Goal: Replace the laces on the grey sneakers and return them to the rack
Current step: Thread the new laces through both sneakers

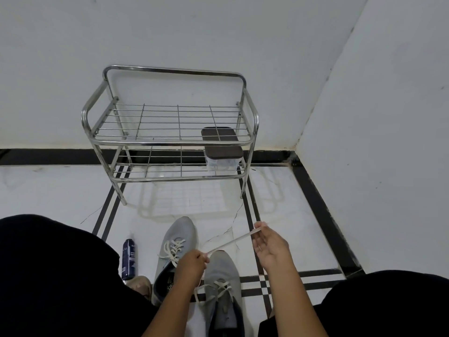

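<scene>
Both hands pinch a flat off-white lace [229, 243] taut: left hand [192, 265], right hand [268, 244], above two grey knit sneakers [178, 242]; dark blue spray can [129, 259] beside them, steel wire rack [170, 122] beyond.

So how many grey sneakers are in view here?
2. One sneaker lies on the floor beside the blue can; the other sneaker sits nearer the person, just under the left hand. None on the rack.
</scene>
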The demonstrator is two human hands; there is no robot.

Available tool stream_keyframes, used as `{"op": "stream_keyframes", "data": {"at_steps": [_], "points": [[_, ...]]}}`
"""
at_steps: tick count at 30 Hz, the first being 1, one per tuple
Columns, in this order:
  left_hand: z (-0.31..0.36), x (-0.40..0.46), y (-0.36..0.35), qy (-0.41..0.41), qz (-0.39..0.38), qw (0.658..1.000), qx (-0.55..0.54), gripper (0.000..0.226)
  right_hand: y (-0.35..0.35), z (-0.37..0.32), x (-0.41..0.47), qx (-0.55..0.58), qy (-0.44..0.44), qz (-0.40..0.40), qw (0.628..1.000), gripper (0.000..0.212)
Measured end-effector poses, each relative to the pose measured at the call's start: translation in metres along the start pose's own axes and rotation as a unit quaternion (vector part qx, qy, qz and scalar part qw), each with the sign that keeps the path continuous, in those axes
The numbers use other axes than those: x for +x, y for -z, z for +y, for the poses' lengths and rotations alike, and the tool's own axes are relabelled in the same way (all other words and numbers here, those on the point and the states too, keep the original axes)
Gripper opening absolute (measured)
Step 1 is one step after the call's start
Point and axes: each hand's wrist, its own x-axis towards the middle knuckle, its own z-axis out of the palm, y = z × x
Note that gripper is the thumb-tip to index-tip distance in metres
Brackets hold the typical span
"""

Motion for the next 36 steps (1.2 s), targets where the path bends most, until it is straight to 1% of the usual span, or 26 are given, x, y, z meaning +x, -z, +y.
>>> {"op": "stream_keyframes", "data": {"at_steps": [2, 4, 7, 10, 11, 12, 13, 14, 15, 16, 17, 18, 20, 21, 22, 26, 29, 31, 33, 34, 36], "points": [[-0.017, 0.003, 0.002, 0.038, 0.035, 0.998, 0.024, 0.025, 0.003, -0.012, -0.006, -0.002, 0.039, 0.030, 0.999, 0.013], [-0.029, 0.007, 0.002, 0.065, 0.060, 0.995, 0.043, 0.023, 0.004, -0.023, -0.012, -0.020, 0.082, 0.043, 0.996, 0.011], [-0.034, 0.010, 0.000, 0.081, 0.096, 0.990, 0.059, 0.025, 0.005, -0.031, -0.017, -0.070, 0.119, 0.043, 0.990, 0.005], [-0.030, 0.001, 0.003, 0.111, 0.131, 0.980, 0.103, 0.029, 0.005, -0.031, -0.017, -0.094, 0.142, 0.032, 0.985, 0.007], [-0.026, -0.003, 0.003, 0.113, 0.154, 0.975, 0.116, 0.029, 0.005, -0.030, -0.017, -0.109, 0.149, 0.026, 0.982, 0.007], [-0.021, -0.007, 0.005, 0.102, 0.187, 0.970, 0.118, 0.028, 0.003, -0.028, -0.016, -0.132, 0.154, 0.019, 0.979, 0.006], [-0.016, -0.008, 0.005, 0.068, 0.224, 0.966, 0.109, 0.029, 0.001, -0.026, -0.016, -0.161, 0.159, 0.011, 0.974, 0.006], [-0.009, -0.009, 0.004, 0.014, 0.255, 0.962, 0.096, 0.031, -0.002, -0.023, -0.016, -0.193, 0.161, 0.001, 0.968, 0.006], [0.000, -0.008, 0.003, -0.059, 0.262, 0.960, 0.074, 0.032, -0.006, -0.019, -0.015, -0.225, 0.158, -0.013, 0.961, 0.008], [0.011, -0.006, 0.002, -0.139, 0.238, 0.961, 0.031, 0.030, -0.009, -0.015, -0.015, -0.256, 0.153, -0.030, 0.954, 0.009], [0.023, -0.004, 0.001, -0.201, 0.188, 0.961, -0.018, 0.028, -0.012, -0.010, -0.015, -0.284, 0.146, -0.051, 0.946, 0.010], [0.036, -0.005, 0.001, -0.234, 0.119, 0.963, -0.059, 0.027, -0.014, -0.005, -0.016, -0.306, 0.141, -0.069, 0.939, 0.011], [0.052, -0.009, 0.001, -0.249, -0.024, 0.961, -0.120, 0.023, -0.017, 0.004, -0.017, -0.329, 0.137, -0.096, 0.929, 0.012], [0.055, -0.009, -0.001, -0.245, -0.071, 0.957, -0.136, 0.020, -0.018, 0.006, -0.016, -0.334, 0.139, -0.102, 0.926, 0.013], [0.054, -0.009, -0.002, -0.240, -0.088, 0.957, -0.138, 0.017, -0.018, 0.008, -0.015, -0.336, 0.141, -0.101, 0.926, 0.013], [0.041, -0.002, -0.002, -0.203, -0.061, 0.969, -0.123, 0.017, -0.013, 0.008, -0.007, -0.307, 0.123, -0.087, 0.940, 0.003], [0.036, 0.002, -0.003, -0.191, -0.077, 0.973, -0.106, 0.015, -0.011, 0.013, -0.002, -0.307, 0.117, -0.081, 0.941, 0.002], [0.036, 0.001, -0.006, -0.188, -0.091, 0.970, -0.123, 0.011, -0.011, 0.017, 0.003, -0.324, 0.120, -0.069, 0.936, 0.008], [0.035, 0.002, -0.008, -0.187, -0.084, 0.971, -0.127, 0.012, -0.011, 0.021, 0.005, -0.320, 0.116, -0.060, 0.938, 0.003], [0.034, 0.003, -0.009, -0.181, -0.072, 0.973, -0.122, 0.014, -0.010, 0.023, 0.007, -0.305, 0.110, -0.045, 0.945, 0.003], [0.030, 0.004, -0.011, -0.157, -0.047, 0.983, -0.080, 0.018, -0.002, 0.030, 0.015, -0.292, 0.088, 0.006, 0.952, 0.014]]}}
